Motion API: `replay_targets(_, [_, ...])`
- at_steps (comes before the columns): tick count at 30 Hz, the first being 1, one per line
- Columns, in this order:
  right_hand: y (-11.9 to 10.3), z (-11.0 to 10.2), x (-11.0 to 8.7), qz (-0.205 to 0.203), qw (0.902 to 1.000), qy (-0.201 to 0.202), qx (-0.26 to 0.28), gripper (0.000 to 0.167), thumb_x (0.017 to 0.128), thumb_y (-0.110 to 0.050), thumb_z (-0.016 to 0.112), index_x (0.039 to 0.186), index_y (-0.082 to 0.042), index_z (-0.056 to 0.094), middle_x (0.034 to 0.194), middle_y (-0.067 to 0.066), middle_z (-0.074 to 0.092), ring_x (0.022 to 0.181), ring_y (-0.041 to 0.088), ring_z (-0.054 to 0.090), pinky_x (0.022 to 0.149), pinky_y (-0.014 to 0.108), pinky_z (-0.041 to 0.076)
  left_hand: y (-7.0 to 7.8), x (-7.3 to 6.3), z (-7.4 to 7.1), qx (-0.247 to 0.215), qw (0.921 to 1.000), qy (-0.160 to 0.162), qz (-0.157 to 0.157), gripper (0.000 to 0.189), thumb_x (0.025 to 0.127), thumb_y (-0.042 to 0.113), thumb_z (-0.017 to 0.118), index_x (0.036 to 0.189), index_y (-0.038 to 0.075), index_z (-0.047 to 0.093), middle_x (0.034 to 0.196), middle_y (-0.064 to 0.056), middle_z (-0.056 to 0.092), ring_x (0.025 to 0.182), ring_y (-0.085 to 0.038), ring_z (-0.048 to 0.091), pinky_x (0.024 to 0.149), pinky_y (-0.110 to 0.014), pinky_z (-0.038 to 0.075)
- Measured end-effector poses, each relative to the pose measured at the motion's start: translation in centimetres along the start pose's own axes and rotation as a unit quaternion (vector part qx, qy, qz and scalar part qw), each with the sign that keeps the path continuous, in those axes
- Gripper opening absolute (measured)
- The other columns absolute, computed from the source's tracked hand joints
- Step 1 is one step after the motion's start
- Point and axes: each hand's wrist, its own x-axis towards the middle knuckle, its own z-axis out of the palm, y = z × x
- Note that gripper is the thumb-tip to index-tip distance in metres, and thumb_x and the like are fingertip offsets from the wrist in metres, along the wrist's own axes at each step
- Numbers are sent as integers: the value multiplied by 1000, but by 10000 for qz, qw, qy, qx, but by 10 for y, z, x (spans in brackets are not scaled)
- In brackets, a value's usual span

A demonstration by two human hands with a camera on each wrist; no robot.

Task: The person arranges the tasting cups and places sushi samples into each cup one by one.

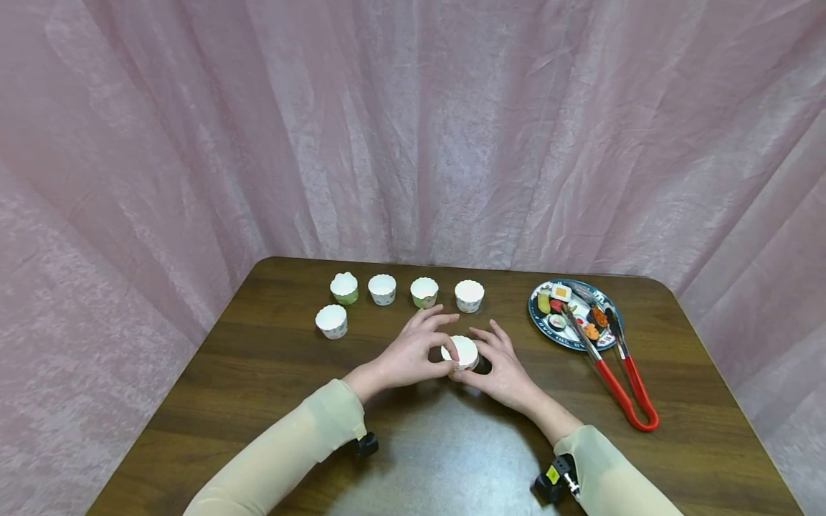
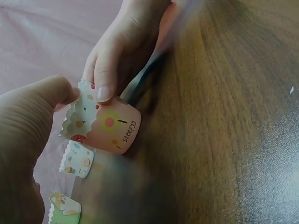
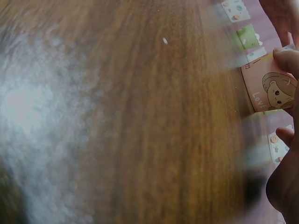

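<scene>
Both hands hold a pink paper baking cup (image 2: 119,128) with a cartoon figure and lettering, close over the table in front of the body. A white printed baking cup (image 2: 86,107) with a scalloped rim stands nested in it. My left hand (image 1: 419,351) pinches at the rim from the left, index finger bent. From the right, my right hand (image 1: 506,373) grips the pink cup, its thumb (image 2: 103,86) on the printed side; its other fingers are partly hidden behind the cup in the left wrist view.
Behind the hands stand more baking cups, among them a green one (image 1: 345,288) and a white one (image 1: 469,295); another cup (image 1: 332,322) sits nearer at left. At right, red-handled tongs (image 1: 622,398) lie across a blue-rimmed plate (image 1: 538,324) of sushi pieces. A pink curtain (image 1: 413,143) hangs behind.
</scene>
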Motion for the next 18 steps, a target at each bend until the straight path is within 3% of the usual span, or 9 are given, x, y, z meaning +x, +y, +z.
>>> replay_targets(7, [0,0,0,16,10000,3,-40,51,82,-54,82,122,-25,73,157,8,45,155,35,5,116,68,13,4,2,0,-42,9998,-53,167,4,91,29,74,89,27,71,158,-6,44,154,-32,16,121,-60,8])
replay_targets(14, [-1,0,1,15,10000,26,-6,46,81,-54,83,117,-27,74,157,9,45,155,35,5,116,69,13,2,3,1,-317,9993,145,166,7,91,25,73,88,29,68,157,-4,45,153,-34,19,119,-65,12])
replay_targets(16, [0,0,1,16,10000,15,-2,49,81,-53,83,120,-26,74,157,10,45,155,35,4,116,69,13,1,2,1,-413,9991,103,66,7,91,29,74,95,28,68,159,-3,42,154,-31,17,119,-63,13])
replay_targets(18, [1,0,0,-30,10000,19,-28,52,81,-52,83,123,-23,73,156,10,45,155,36,5,116,69,13,0,1,2,-491,9987,33,-96,22,91,35,75,110,27,68,162,-2,37,155,-26,13,120,-61,13])
